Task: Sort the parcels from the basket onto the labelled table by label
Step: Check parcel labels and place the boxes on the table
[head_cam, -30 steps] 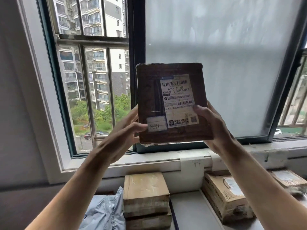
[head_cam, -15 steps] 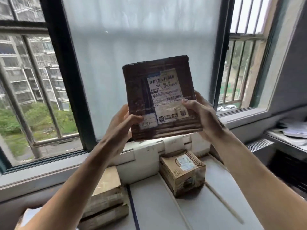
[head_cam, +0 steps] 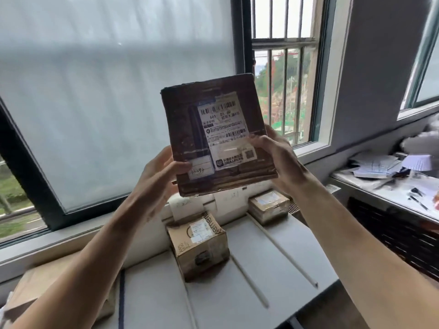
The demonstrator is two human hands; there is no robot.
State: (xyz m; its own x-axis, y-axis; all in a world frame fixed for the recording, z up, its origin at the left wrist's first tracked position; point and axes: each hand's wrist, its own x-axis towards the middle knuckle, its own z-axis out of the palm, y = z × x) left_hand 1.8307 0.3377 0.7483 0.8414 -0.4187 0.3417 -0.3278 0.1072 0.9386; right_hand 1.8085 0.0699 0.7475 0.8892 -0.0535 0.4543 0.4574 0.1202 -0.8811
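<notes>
— Parcel in the head view: where is it being held?
— A flat brown parcel (head_cam: 180,129) is being held up at the frame's centre, in front of the window (head_cam: 107,91). Its shipping label (head_cam: 225,129) is being presented to the camera.
— How is it being gripped?
— Its 8 o'clock edge is being clasped by the left hand (head_cam: 159,172). The thumb is being pressed on the front beside a small handwritten label (head_cam: 200,167), and the fingers are being hidden behind. Its 4 o'clock edge is being clasped by the right hand (head_cam: 278,155), with the thumb being laid over the shipping label's lower corner.
— What is being seen below?
— At 6 o'clock from the parcel, a cardboard box (head_cam: 199,248) is being carried by the grey table (head_cam: 273,269). A second box (head_cam: 268,206) is being carried at 5 o'clock, apart from the first. At the frame's 8 o'clock a blurred carton (head_cam: 47,288) is being cut off. At 3 o'clock, papers are being borne by a side counter (head_cam: 392,188).
</notes>
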